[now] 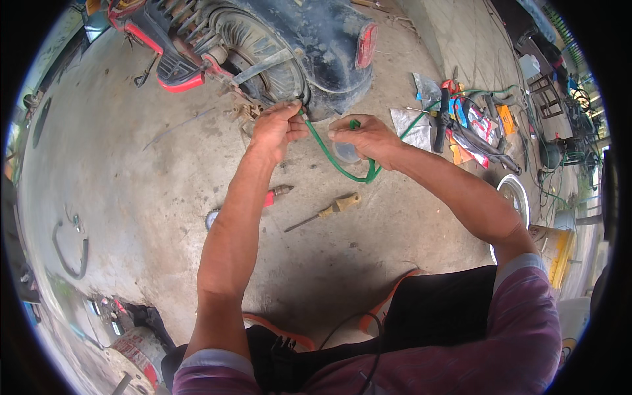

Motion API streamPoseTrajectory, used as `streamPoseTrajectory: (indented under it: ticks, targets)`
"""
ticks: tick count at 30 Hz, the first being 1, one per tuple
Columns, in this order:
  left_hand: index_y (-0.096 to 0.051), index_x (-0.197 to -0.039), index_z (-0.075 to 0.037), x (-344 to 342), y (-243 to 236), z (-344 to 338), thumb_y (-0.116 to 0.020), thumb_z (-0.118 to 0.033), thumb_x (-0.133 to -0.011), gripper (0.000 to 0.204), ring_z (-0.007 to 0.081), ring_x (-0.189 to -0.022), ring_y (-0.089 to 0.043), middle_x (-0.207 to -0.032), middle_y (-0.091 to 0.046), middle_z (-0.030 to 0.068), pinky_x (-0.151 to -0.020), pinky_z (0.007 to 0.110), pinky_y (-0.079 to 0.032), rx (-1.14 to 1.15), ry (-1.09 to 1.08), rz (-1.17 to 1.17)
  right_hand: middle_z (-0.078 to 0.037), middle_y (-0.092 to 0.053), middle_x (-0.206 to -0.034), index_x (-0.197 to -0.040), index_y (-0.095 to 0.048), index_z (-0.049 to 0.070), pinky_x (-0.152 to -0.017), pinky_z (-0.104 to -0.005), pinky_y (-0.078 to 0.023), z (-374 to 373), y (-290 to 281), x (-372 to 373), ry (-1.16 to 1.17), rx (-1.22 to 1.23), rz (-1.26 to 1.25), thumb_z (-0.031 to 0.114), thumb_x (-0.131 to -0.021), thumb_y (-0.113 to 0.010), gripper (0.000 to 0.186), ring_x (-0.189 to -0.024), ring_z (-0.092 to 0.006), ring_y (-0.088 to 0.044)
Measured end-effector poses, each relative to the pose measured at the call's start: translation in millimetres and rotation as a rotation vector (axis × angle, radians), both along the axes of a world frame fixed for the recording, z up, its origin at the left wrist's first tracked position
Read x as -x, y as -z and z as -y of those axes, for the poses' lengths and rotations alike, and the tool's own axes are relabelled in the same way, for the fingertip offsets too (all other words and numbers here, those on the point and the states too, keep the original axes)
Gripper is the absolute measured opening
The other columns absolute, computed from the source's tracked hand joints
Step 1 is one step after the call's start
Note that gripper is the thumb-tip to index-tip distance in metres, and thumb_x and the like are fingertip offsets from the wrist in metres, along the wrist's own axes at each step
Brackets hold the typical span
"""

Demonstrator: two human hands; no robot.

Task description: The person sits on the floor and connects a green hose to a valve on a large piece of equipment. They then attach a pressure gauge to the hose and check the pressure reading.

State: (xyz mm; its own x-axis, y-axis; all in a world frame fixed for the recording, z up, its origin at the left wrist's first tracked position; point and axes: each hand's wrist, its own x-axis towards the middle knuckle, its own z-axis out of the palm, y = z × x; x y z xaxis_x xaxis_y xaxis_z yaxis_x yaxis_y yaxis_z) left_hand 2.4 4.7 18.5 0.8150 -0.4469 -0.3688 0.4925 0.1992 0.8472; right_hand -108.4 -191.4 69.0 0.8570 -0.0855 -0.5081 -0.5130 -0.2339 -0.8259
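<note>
My left hand (276,128) pinches the near end of a green hose (329,153) at the lower rim of a rear wheel (263,56) on a dusty dark scooter (336,46) lying tilted on the floor. My right hand (365,138) is curled on the same hose, which loops below it and runs off to the right. A translucent round object (345,155) sits under my right hand, partly hidden. Below my hands lie a yellow-handled screwdriver (336,207) and a red tool (273,195) with a metal tip, partly behind my left forearm.
Loose packets (408,131), tools and a dark bar (441,122) lie at the right, with a metal rim (510,191) and yellow bucket (556,253) lower down. A curved grey hose (76,263) and a dirty bucket (138,352) are at the left. Concrete floor (145,178) surrounds me.
</note>
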Motion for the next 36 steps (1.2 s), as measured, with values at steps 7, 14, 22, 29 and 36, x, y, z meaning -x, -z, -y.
streamPoseTrajectory:
  ticks: [7, 14, 22, 29, 36]
  targets:
    - [-0.064, -0.091, -0.004, 2.5, -10.5, 1.7, -0.068, -0.028, -0.100, 0.025, 0.0158, -0.065, -0.062, -0.076, -0.062, 0.0041, -0.061, 0.030, -0.053, -0.018, -0.035, 0.013, -0.004, -0.072, -0.086, -0.109, -0.072, 0.002, -0.051, -0.0274, -0.043, -60.3, 27.5, -17.1, 0.137, 0.019, 0.139, 0.040, -0.098, -0.069, 0.040, -0.058, -0.0076, -0.052]
    - [-0.063, -0.080, -0.008, 0.6, 12.8, 14.6, -0.067, -0.027, -0.100, 0.028, 0.0101, -0.060, -0.055, -0.072, -0.060, 0.0012, -0.055, 0.027, -0.047, 0.023, -0.178, 0.125, -0.001, -0.068, -0.077, -0.098, -0.072, 0.002, -0.046, -0.0266, -0.039, -91.4, 54.5, -16.4, 0.477, -0.140, 0.363, 0.033, -0.100, -0.068, 0.031, -0.054, -0.0056, -0.048]
    - [-0.060, -0.081, -0.008, 7.2, 20.1, 26.3, -0.064, -0.019, -0.102, 0.024, 0.0081, -0.055, -0.047, -0.068, -0.052, -0.0020, -0.051, 0.026, -0.042, 0.194, -0.269, 0.072, 0.002, -0.058, -0.073, -0.096, -0.071, 0.003, -0.044, -0.0244, -0.034, -101.1, 70.6, -23.9, 0.591, -0.322, 0.458, 0.028, -0.102, -0.065, 0.027, -0.051, -0.0046, -0.044]
    - [-0.059, -0.090, -0.010, 9.0, 23.7, 22.2, -0.062, -0.021, -0.104, 0.017, 0.0107, -0.054, -0.048, -0.070, -0.053, -0.0010, -0.046, 0.029, -0.038, 0.236, -0.206, 0.069, 0.005, -0.053, -0.073, -0.097, -0.068, 0.007, -0.047, -0.0231, -0.033, -101.4, 60.3, -24.6, 0.670, -0.685, 0.310, 0.029, -0.103, -0.062, 0.024, -0.054, -0.0053, -0.040]
    - [-0.058, -0.082, -0.009, 12.7, 20.9, 24.0, -0.065, -0.022, -0.102, 0.024, 0.0100, -0.049, -0.051, -0.068, -0.058, 0.0019, -0.045, 0.026, -0.043, 0.201, -0.244, 0.041, 0.008, -0.050, -0.073, -0.096, -0.064, 0.012, -0.051, -0.0242, -0.032, -86.1, 47.5, -25.9, 0.616, -0.955, 0.073, 0.030, -0.105, -0.058, 0.021, -0.052, -0.0060, -0.033]
